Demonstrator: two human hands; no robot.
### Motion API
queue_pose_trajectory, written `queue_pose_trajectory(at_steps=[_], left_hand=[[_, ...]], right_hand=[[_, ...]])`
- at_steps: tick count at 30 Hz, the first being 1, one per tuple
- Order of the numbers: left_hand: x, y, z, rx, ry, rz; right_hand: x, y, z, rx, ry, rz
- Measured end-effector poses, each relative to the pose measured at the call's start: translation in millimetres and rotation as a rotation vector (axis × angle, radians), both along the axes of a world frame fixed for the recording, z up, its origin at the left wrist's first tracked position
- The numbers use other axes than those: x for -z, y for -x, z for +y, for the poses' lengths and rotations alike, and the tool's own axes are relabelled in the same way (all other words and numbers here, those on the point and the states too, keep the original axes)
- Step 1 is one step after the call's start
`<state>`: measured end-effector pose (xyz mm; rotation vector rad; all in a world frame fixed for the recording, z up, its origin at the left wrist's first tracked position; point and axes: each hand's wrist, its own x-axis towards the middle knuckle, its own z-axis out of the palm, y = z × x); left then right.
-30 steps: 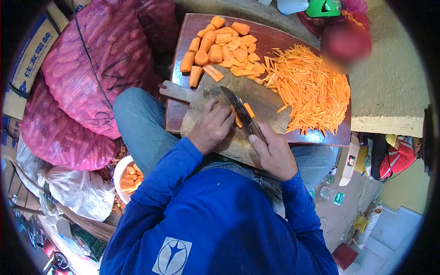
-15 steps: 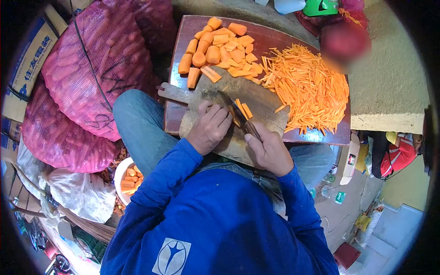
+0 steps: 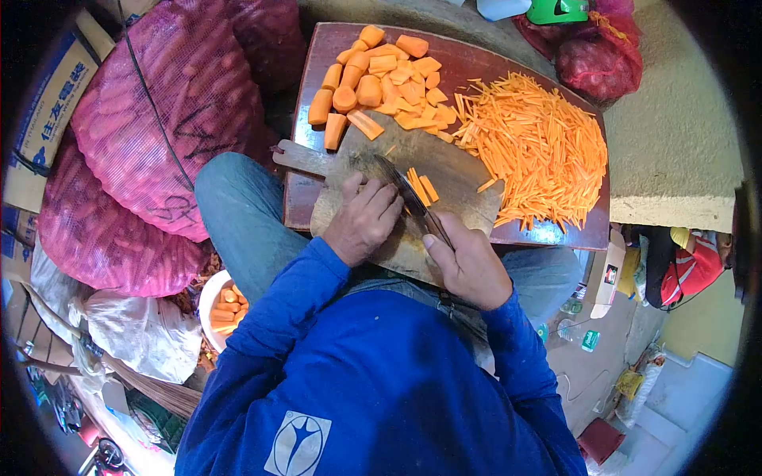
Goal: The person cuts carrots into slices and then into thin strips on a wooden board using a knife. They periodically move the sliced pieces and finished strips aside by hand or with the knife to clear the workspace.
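Observation:
My right hand [image 3: 475, 270] grips the handle of a dark-bladed knife [image 3: 409, 190], which slants across a round wooden cutting board [image 3: 464, 170]. Close against the blade, my left hand [image 3: 367, 220] is closed with bent fingers pressed down on the board. A bit of orange shows by its fingertips, apparently a carrot piece mostly hidden under them. Just right of the blade lie a few carrot sticks [image 3: 427, 187]. Peeled carrot chunks [image 3: 368, 91] and flat carrot slices [image 3: 409, 95] sit beyond the board, with a large heap of carrot strips [image 3: 536, 155] at the right.
The board rests on a dark red tabletop [image 3: 492, 63] over my lap. Pink mesh sacks [image 3: 167, 119] stand at the left, above a white bucket [image 3: 208, 309] of carrots. A red net bag [image 3: 599, 67] sits by the wall at back right. Plastic bottles [image 3: 571, 329] lie on the floor.
The knife blade has tilted and shifted slightly left toward my left hand's fingers. My right hand has moved a little with it; the carrots look the same.

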<state>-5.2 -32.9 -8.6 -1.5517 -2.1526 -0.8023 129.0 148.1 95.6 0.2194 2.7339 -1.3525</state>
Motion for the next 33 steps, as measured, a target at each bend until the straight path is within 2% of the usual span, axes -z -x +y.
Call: queue_pose_trajectory(at_steps=[14,17,20,21,22,23,25,27,29,30,33], left_hand=[[-1.2,-0.1,-4.7,-0.047,0.004,-0.005],[-2.2,-1.1,-4.5,-0.069,0.007,0.003],[-5.8,0.5,-5.1,-0.076,-0.001,-0.033],[-6.6,1.0,-5.8,-0.085,0.004,-0.032],[-7.7,2.1,-5.4,-0.071,-0.032,-0.123],[-8.3,3.2,-5.2,-0.052,-0.069,-0.213],[-5.8,6.1,-3.8,-0.114,-0.141,-0.282],[-6.5,8.4,-0.7,-0.166,-0.215,-0.351],[-8.7,8.4,-0.3,-0.296,-0.417,-0.594],[-7.4,9.2,0.4,-0.331,-0.471,-0.65],[-6.1,10.2,-1.0,-0.314,-0.506,-0.731]], right_hand=[[15.4,6.4,-12.3,-0.007,-0.215,-0.078],[12.4,4.2,-10.4,-0.017,-0.198,-0.045],[20.0,-4.2,0.5,-0.009,-0.066,0.066],[17.6,-8.7,1.7,0.098,0.05,0.104],[14.9,-12.0,3.9,0.206,0.165,0.138],[11.7,-13.6,6.9,0.203,0.169,0.136],[6.0,-16.1,13.5,0.304,0.276,0.013],[10.9,-21.5,13.9,0.268,0.311,0.004],[15.8,-23.3,6.3,0.111,0.265,-0.082],[22.4,-22.6,1.9,0.043,0.27,0.075],[22.5,-22.3,5.5,0.042,0.216,-0.013]])
